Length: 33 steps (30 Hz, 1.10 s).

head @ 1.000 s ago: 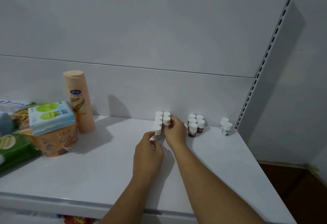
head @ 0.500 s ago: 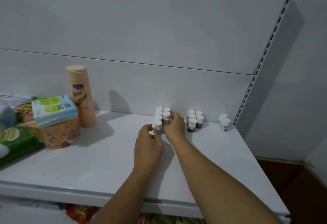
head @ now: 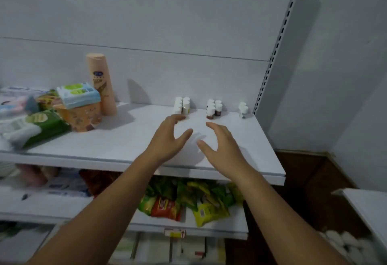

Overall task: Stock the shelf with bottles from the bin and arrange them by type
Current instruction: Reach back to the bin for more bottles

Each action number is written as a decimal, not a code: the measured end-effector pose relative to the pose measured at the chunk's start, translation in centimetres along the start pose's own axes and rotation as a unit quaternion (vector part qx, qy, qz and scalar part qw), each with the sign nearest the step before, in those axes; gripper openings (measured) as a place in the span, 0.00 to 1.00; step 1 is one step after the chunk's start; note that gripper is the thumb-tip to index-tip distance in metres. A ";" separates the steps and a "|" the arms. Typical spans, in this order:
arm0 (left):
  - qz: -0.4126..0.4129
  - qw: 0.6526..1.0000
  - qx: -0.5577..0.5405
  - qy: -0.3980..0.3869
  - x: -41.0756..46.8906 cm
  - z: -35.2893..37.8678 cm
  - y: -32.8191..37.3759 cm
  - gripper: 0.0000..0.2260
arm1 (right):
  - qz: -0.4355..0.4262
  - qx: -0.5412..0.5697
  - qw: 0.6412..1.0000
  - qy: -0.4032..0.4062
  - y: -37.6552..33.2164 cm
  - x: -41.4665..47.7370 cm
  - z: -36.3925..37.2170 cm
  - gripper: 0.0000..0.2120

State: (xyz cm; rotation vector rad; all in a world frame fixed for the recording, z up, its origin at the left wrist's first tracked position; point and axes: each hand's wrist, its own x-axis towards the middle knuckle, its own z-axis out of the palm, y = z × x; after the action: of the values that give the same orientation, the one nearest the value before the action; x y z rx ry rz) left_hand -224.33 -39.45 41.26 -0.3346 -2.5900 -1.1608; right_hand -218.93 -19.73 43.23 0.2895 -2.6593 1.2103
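Both my hands hang open over the shelf (head: 117, 139), fingers spread, holding nothing: left hand (head: 167, 137) with its fingertips at the front of the pale bottles (head: 182, 104), right hand (head: 222, 145) nearer the front edge. Three clusters stand along the back edge toward the right rear corner: six pale bottles as far as I can count, five dark bottles (head: 214, 107), and a corner pair (head: 243, 110). Bare shelf runs from them to the front edge; packs (head: 48, 122) crowd the left end
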 end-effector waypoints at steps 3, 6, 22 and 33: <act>0.111 0.992 0.062 0.014 -8.2 -0.3 2.9 0.27 | -0.045 -0.022 0.999 0.018 0.8 -7.2 -1.3 0.27; 0.134 0.985 0.107 0.016 -15.9 1.4 3.7 0.26 | -0.072 -0.039 0.996 0.016 3.2 -13.6 -0.9 0.26; -0.163 0.933 0.093 -0.308 -33.6 18.8 -7.9 0.21 | 0.285 -0.012 0.937 -0.203 23.9 -30.9 9.8 0.26; -0.304 0.823 0.144 -0.458 -39.3 38.7 -20.0 0.27 | 0.423 -0.037 0.874 -0.237 40.7 -34.6 23.4 0.29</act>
State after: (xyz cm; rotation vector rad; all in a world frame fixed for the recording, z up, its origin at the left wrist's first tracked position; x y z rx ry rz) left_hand -200.28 -27.01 -10.79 0.0609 -3.8759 -0.8308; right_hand -198.75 -8.05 -10.31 -0.7893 -3.3958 1.3478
